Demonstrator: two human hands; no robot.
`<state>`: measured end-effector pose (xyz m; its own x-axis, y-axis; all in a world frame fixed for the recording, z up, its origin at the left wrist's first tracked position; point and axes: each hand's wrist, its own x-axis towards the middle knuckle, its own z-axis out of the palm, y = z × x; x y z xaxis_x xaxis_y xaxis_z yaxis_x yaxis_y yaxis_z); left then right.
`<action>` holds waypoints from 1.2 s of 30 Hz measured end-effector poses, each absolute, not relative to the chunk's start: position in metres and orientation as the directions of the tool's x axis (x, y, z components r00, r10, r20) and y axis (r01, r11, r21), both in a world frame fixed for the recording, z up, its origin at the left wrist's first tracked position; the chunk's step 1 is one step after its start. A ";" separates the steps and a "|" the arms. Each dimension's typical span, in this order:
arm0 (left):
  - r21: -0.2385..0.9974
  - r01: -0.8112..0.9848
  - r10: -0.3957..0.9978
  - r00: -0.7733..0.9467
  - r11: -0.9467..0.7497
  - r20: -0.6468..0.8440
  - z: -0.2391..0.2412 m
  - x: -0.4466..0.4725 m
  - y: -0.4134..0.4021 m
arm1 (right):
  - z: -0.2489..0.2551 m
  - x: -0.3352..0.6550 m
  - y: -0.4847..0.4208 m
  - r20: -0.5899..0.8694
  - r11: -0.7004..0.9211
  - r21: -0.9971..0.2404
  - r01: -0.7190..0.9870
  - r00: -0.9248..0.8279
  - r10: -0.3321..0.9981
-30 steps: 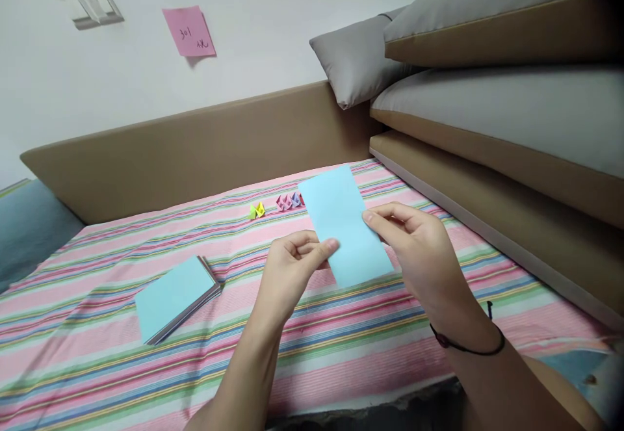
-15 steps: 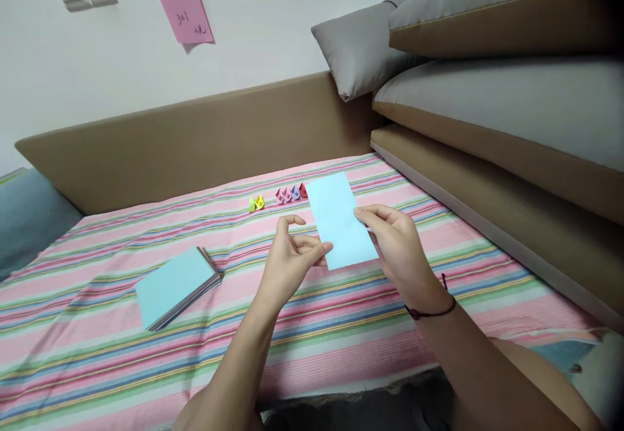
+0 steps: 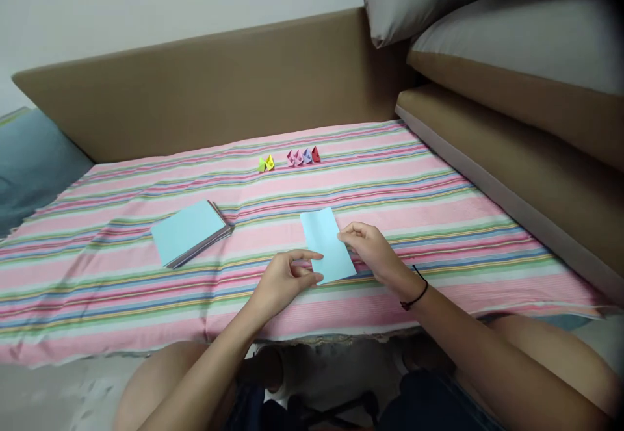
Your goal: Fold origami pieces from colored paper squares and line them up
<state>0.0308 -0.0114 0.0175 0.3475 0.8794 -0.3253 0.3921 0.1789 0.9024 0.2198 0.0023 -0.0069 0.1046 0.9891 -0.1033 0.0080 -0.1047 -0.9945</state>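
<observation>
A light blue sheet of paper (image 3: pixel 327 241) is between my two hands, low over the striped cloth. My right hand (image 3: pixel 366 246) pinches its right edge between thumb and fingers. At the lower left edge, my left hand (image 3: pixel 288 277) has its thumb and index finger around the paper's margin, the fingertips touching the sheet. To the left lies a stack of paper (image 3: pixel 189 231) with a light blue sheet on top. Small folded paper pieces stand in a row farther back: green and yellow ones (image 3: pixel 266 164), and pink, purple and red ones (image 3: pixel 303 156).
The striped cloth (image 3: pixel 121 301) covers the surface, whose front edge is near my knees. Behind it rises a brown backrest (image 3: pixel 219 86). Large cushions (image 3: pixel 517 86) are piled along the right side. A blue-grey cushion (image 3: pixel 39 164) sits at the far left.
The view has tilted downward, so the wall note is almost out of sight. The blue paper has come lower and closer to me, still held at its right edge.
</observation>
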 end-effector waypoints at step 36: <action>0.239 0.509 0.553 0.813 -0.827 0.181 -0.029 0.015 -0.011 | -0.007 0.251 -0.011 0.132 0.376 -0.683 0.626 -0.401 0.907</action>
<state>0.0152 -0.0112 -0.0287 0.8133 0.5529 0.1812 0.5090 -0.8269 0.2389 0.2510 -0.0115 -0.0074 -0.4009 0.9065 0.1321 0.6263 0.3765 -0.6827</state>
